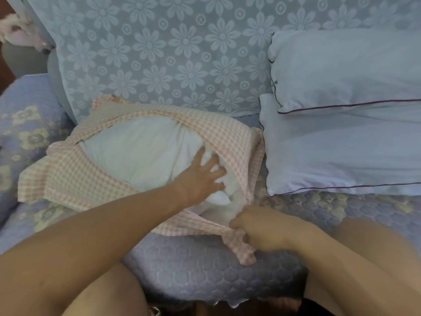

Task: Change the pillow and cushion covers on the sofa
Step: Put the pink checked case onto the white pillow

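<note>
Right now the plump white pillow insert (141, 153) lies on the quilted lavender sofa seat (205, 272), half wrapped in a pink-and-white checked fabric cover (75, 176) whose opening gapes across the top. Its long axis runs from the left toward the right and slightly toward the person, so the corner nearest the person points at the gap between the 2 hands.

The left hand (201, 176) reaches forward and lies spread on the insert's right end, fingers wide and pressing into the white stuffing, gripping nothing. The right hand (257, 229) sits nearer the person, just beside that lower corner, with its fingers curled round a bunched edge of the checked cover, which stretches taut from the fist back toward the pillow.

That is the relation the next move seems to turn on: the left hand bears on the insert while the right holds the cover's mouth, and the 2 are set along the pillow's length. Whether the cover is being drawn on or pulled off cannot be told from this single view.

Well clear to the right, 2 pale blue pillows with dark piping (346, 106) are stacked against the floral-patterned blue sofa backrest (170, 53), away from both hands.
</note>
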The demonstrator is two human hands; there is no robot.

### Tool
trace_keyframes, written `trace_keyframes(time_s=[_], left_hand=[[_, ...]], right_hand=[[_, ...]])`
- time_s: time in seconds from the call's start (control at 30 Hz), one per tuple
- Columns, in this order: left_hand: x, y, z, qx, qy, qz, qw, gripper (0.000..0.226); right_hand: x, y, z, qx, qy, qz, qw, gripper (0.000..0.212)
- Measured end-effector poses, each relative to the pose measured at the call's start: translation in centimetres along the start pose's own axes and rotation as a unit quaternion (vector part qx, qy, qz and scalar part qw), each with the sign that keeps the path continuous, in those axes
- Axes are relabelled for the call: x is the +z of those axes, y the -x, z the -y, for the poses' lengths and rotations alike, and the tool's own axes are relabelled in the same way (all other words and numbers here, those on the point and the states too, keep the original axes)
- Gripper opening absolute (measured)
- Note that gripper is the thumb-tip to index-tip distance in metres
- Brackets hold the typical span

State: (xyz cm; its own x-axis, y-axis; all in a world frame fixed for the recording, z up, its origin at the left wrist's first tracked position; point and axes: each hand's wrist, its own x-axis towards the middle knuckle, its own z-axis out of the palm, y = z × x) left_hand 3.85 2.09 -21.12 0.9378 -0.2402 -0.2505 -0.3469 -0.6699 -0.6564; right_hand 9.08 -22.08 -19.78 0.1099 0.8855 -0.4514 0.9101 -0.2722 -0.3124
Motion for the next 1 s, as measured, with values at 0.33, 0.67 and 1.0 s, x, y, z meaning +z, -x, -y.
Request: trace_keyframes(time_s=[0.33, 0.67, 1.0], left_hand=[[-2.3, 1.7, -4.7, 0.032, 0.184, -0.106, 0.977, 0.055], [-4.8, 1.4, -3.6, -0.099, 0.586, -0.095, 0.799, 0.024], [-9.0, 3.9, 2.7, -0.149, 0.803, 0.18, 0.548, 0.054]], right_hand=[[-1.1, -0.1, -1.7, -0.039, -0.024, -0.059, 0.997, 0.038], [-4.3, -0.5, -1.7, -0.074, -0.238, -0.152, 0.956, 0.022], [-4.6, -3.9, -3.4, -0.014, -0.285, -0.212, 0.935, 0.007]])
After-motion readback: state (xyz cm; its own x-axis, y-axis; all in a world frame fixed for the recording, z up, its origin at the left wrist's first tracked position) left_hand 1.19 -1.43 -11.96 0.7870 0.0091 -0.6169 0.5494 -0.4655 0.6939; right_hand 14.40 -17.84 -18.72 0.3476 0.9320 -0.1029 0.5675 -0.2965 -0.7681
